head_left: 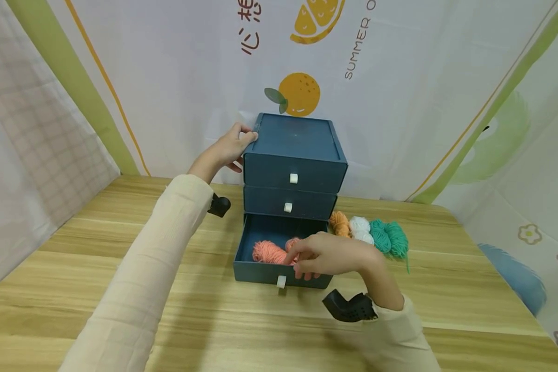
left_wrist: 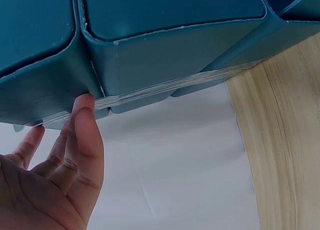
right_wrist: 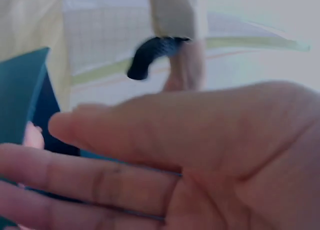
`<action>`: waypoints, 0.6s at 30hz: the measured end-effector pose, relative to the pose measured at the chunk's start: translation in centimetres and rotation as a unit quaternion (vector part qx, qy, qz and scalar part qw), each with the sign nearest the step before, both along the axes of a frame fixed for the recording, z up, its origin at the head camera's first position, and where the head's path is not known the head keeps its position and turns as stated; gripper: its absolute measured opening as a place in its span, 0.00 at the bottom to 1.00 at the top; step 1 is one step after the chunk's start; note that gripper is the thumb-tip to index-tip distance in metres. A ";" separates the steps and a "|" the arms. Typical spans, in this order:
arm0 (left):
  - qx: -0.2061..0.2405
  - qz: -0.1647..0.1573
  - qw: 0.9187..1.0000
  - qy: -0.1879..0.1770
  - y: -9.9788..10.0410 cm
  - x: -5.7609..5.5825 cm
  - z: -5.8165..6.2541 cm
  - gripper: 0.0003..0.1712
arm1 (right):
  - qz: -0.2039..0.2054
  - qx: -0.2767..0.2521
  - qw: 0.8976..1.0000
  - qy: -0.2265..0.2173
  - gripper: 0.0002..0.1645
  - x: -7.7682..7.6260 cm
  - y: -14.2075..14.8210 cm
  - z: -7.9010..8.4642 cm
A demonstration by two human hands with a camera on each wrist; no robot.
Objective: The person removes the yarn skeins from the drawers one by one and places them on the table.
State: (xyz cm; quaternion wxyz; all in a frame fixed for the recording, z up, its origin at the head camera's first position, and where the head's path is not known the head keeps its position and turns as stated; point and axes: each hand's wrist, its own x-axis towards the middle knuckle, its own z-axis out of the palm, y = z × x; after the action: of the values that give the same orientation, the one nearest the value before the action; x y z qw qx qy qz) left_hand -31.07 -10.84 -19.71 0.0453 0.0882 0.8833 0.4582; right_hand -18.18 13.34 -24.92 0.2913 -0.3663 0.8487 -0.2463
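A dark blue drawer cabinet [head_left: 294,135] with white knobs stands at the back of the table. Its bottom drawer [head_left: 257,272] is pulled out, while the upper drawers sit closed. Coral-pink yarn [head_left: 268,252] lies inside, partly covered by my right hand [head_left: 333,253]. That hand hovers at the drawer's front edge with loosely extended fingers near the yarn; the right wrist view shows nothing held in it. On the cabinet's upper left side rests my left hand [head_left: 230,146], its fingertips [left_wrist: 84,101] touching the side wall beside a strip of clear tape [left_wrist: 190,80].
Orange yarn [head_left: 340,223], white yarn [head_left: 361,229] and green yarn [head_left: 395,239] lie on the wooden table [head_left: 204,320] just right of the cabinet. A printed curtain [head_left: 181,77] hangs right behind. Black wrist mounts [head_left: 351,306] stick out from the sleeves.
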 end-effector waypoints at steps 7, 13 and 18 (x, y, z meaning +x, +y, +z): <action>0.001 -0.002 1.000 0.000 0.0 0.0 0.0 0.28 | -0.062 0.009 0.994 0.090 0.17 -0.5 1.9 0.6; -0.001 -0.002 1.000 -0.004 0.0 0.0 0.0 0.28 | -0.081 0.043 0.991 0.101 0.18 -1.1 1.7 -0.2; -0.005 -0.003 1.000 -0.001 -0.1 0.0 0.0 0.28 | -0.079 0.084 0.988 0.102 0.18 -1.7 0.8 -1.2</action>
State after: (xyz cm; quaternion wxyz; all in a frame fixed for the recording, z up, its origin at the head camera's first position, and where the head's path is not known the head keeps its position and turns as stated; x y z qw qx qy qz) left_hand -31.08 -10.92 -19.73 0.0478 0.0903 0.8854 0.4535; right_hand -19.84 14.10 -26.12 0.2128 -0.2957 0.9178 -0.1578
